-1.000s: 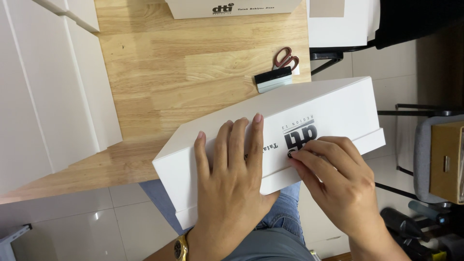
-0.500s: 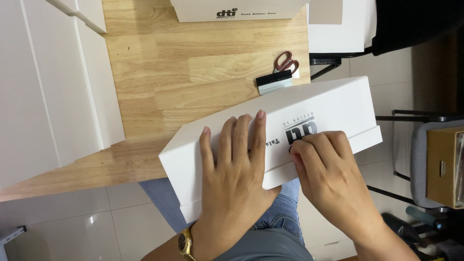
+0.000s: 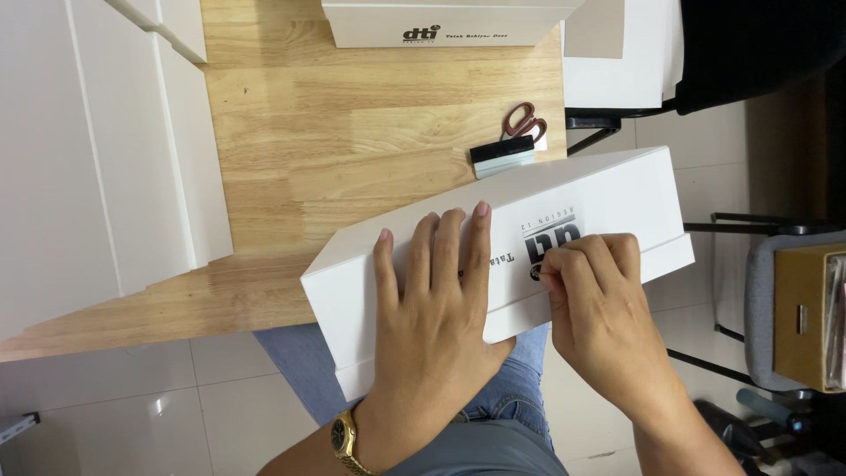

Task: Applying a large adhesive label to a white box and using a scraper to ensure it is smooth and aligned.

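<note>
Hands — left [image 3: 436, 317] flat, right [image 3: 597, 304] curled — on smooth white oblong box [image 3: 608, 189].

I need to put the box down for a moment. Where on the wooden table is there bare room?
The widest bare patch of the wooden table lies between the white cabinet on the left, the second box at the far edge, and the scissors and scraper on the right. The near right corner is crowded: the white box and both hands cover it.
</note>
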